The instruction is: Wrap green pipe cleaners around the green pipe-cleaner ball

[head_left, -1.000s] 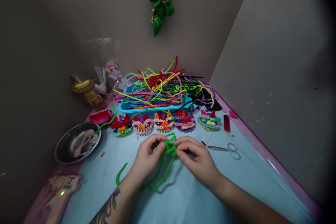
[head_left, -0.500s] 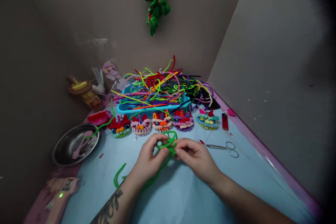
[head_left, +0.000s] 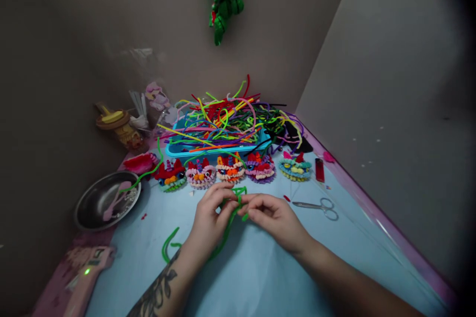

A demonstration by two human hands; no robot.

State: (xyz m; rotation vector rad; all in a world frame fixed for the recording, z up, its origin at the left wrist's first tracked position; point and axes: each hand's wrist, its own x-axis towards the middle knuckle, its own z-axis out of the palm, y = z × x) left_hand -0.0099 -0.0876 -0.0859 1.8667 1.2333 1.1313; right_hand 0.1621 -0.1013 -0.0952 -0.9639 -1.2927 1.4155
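Bent green pipe cleaners (head_left: 241,191) are held between my two hands over the blue table covering (head_left: 275,272). My left hand (head_left: 215,213) is closed, thumb and fingers pinching the loops. From the right, my right hand (head_left: 273,215) pinches a part of the same green piece; a short green end shows by its thumb. Long green tails hang below my left hand, and one curls out on the table left of my wrist. My fingers hide much of the looped part. Just beyond my hands stands a row of colourful pipe-cleaner animal heads (head_left: 230,168).
Behind the row, a blue tray (head_left: 174,150) overflows with pipe cleaners. Scissors (head_left: 316,206) and a red lighter (head_left: 319,170) lie to the right. At left are a metal bowl (head_left: 87,198) and a pink device (head_left: 87,282) with a green light. Grey walls enclose the table.
My left fingers have closed further over the green loops, covering more of them. My right hand still pinches close beside them. The view has shifted slightly.
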